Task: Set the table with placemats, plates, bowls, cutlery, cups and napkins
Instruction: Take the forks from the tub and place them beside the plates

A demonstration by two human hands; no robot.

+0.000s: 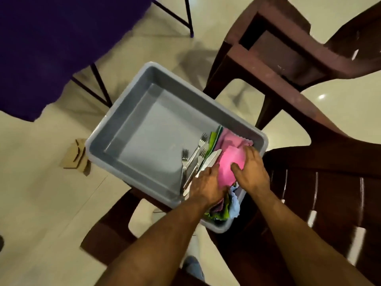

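Observation:
A grey plastic tub [132, 112] rests on a dark brown chair. Several forks [194, 155] and a knife [210, 159] lie in its near right part, beside a pile of cloth napkins: pink [228, 164] on top, green [213, 137] and blue [235, 205] underneath. My left hand [206, 186] reaches into the tub at the pink napkin's left edge, its fingers curled down over the cloth next to the cutlery handles. My right hand [250, 172] lies on the pink napkin's right side, thumb pressing the cloth and fingers curled over its far edge.
A table under a dark purple cloth [41, 48] with black metal legs stands at the upper left. Another brown plastic chair [288, 65] stands behind the tub. A small cardboard piece [76, 155] lies on the cream tiled floor to the left.

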